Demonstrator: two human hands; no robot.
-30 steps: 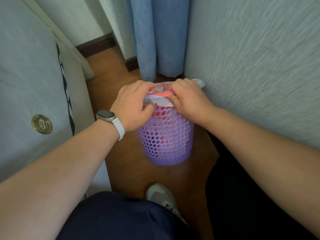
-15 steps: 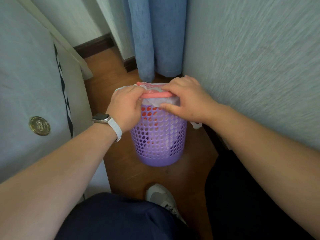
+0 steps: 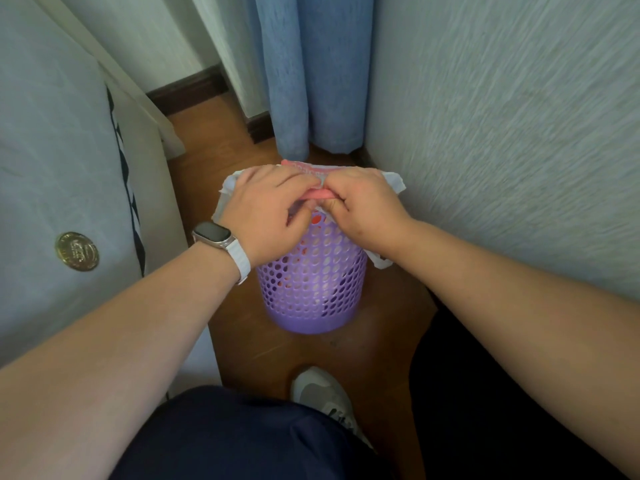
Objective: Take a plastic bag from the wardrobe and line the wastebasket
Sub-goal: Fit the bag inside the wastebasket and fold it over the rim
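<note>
Plastic bag point(image 3: 227, 183) hangs over the rim of the purple wastebasket point(image 3: 311, 282). Left hand point(image 3: 266, 209) and right hand point(image 3: 363, 206) both pinch its pink edge point(image 3: 317, 195).

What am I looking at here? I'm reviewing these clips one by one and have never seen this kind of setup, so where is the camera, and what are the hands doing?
There is no machine here: a person wears one wide-angle camera on the head, looking forward and down, so both forearms reach in from the bottom of the picture. The left hand, the one with the watch on its wrist, and the right hand meet at the near rim of a purple wastebasket full of round holes. It stands on a wooden floor, beside a textured wall and in front of a blue curtain. Both hands pinch the pink rim band and the whitish plastic bag, whose edge spills over the rim on both sides. The person's shoe shows below.
</note>
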